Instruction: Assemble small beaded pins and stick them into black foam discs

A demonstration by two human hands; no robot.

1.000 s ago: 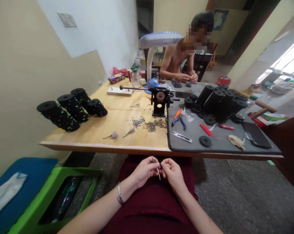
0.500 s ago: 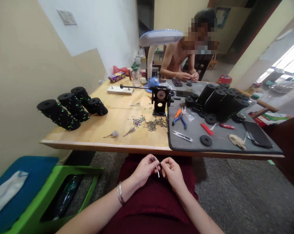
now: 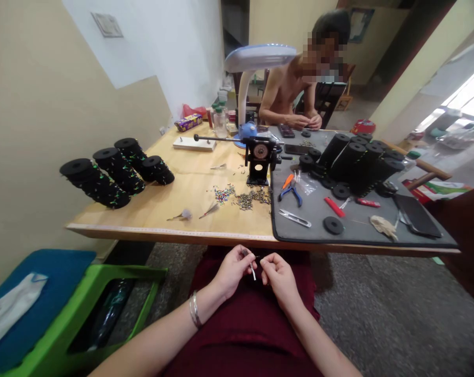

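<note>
Over my lap, below the table's front edge, my left hand [image 3: 231,272] is closed on a small dark piece with a narrow white strip [image 3: 253,273] hanging from it. Just to its right, my right hand [image 3: 278,275] is pinched, thumb against forefinger; a tiny dark tip shows at the fingertips, too small to name. A narrow gap separates the hands. Beyond them on the wooden table lie a pile of small metal pieces [image 3: 249,200], some coloured beads [image 3: 223,195] and two feathery tufts [image 3: 185,214].
A black winding device [image 3: 258,159] stands mid-table by a lamp [image 3: 260,56]. Black foam spools [image 3: 111,178] stand left, more black rolls [image 3: 352,159] right. Blue pliers [image 3: 291,195] and thread snips [image 3: 295,218] lie on the grey mat [image 3: 311,236]. A co-worker [image 3: 288,94] sits opposite.
My hands have drawn slightly apart, the left shifting a little to the left and up with the white strip. The table's things stay in place.
</note>
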